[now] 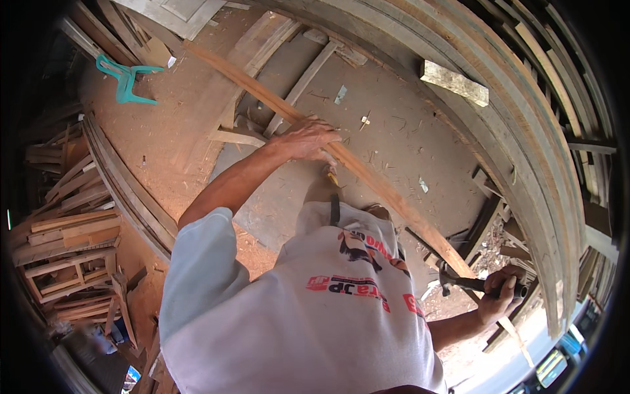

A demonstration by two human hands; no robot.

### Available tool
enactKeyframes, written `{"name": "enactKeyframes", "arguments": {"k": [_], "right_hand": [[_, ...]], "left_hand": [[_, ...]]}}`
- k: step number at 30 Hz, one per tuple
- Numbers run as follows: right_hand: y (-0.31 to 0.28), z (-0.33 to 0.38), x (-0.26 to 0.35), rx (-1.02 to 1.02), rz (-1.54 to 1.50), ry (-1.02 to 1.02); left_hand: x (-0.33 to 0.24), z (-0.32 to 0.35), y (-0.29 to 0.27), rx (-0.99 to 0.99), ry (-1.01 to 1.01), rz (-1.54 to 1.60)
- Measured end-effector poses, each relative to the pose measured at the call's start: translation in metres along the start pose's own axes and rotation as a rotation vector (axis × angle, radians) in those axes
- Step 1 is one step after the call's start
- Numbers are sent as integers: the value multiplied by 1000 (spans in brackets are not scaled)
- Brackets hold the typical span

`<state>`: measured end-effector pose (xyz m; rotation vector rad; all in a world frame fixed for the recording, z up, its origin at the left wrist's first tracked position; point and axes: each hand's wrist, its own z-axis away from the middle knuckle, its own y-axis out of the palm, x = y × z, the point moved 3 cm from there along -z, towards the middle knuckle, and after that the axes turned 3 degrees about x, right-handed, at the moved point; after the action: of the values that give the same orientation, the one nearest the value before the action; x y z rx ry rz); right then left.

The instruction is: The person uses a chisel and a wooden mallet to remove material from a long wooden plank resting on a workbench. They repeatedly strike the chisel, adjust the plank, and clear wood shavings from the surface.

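Observation:
A long, narrow wooden board [377,180] runs slantwise across the view, from the far left down to the near right. My left hand [310,139] is closed over its edges around the middle, fingers curled across the top. Over at the lower right, my right hand [502,294] grips the dark handle of a hammer [469,284]. The hammer's metal head points left and lies over or right beside the board's near end; whether the two touch I cannot tell.
Long stacked planks [525,151] curve along the right, with a short pale wood block [455,82] on them. A green plastic chair [126,79] sits far left. Wooden frames [72,272] and timber pile up at left. Scraps litter the floor [400,131].

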<state>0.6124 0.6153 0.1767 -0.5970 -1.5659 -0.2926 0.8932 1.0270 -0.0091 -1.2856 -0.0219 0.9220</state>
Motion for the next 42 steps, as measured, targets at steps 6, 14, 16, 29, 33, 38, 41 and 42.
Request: {"name": "enactKeyframes", "arguments": {"k": [6, 14, 16, 29, 33, 38, 41, 42], "right_hand": [[37, -1, 18, -15, -28, 6], [72, 8, 31, -29, -77, -51], [68, 12, 26, -44, -101, -50], [22, -1, 27, 7, -342, -161], [21, -22, 3, -45, -288, -129], [34, -31, 0, -86, -212, -116], [41, -26, 3, -32, -144, -132], [46, -24, 9, -55, -117, -129]], "left_hand": [[8, -17, -13, 69, 106, -13], [17, -53, -18, 90, 32, 32], [18, -52, -21, 1, 82, -57], [9, -24, 5, -26, 67, -274], [-3, -9, 13, 46, -68, -256], [-66, -55, -57, 178, -197, 58], [-86, -126, -75, -175, -95, 113], [-90, -153, -79, -377, -37, 109]]}}
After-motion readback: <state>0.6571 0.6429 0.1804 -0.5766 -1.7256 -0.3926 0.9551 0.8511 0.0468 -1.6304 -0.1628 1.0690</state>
